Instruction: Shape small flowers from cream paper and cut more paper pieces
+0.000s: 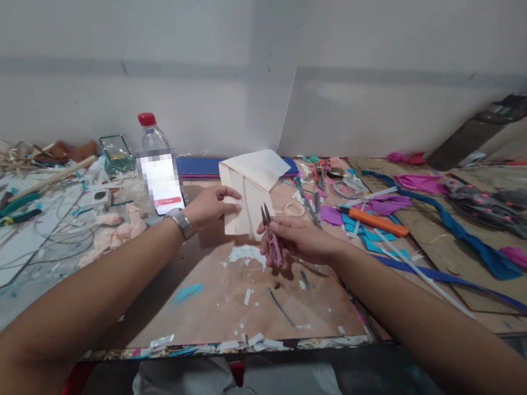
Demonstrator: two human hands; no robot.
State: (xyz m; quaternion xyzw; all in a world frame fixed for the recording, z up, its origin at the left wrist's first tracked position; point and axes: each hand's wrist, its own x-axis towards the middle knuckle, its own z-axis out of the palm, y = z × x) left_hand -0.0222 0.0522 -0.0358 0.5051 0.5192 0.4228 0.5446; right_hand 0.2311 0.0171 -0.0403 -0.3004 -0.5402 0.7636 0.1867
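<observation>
My left hand [211, 208], with a metal watch [180, 223] at the wrist, grips the left edge of a folded cream-white sheet [251, 176] between thumb and fingers. The sheet stands tilted over the table, its top part folded forward to the right. In my right hand [296, 238] is a pair of small pink-handled thread snips [274, 242]. Their dark blades point upward, slightly apart, in front of the sheet's lower right part. Below the hands, white paper scraps [247, 255] lie on the brown tabletop [230, 307].
A phone [164, 182] leans against a red-capped bottle [151, 131] at the back left. Peach-coloured pieces [121, 232] and green-handled pliers [17, 204] lie further left. To the right are an orange utility knife [377, 221], a tape ring [294, 209] and blue ribbon [459, 229].
</observation>
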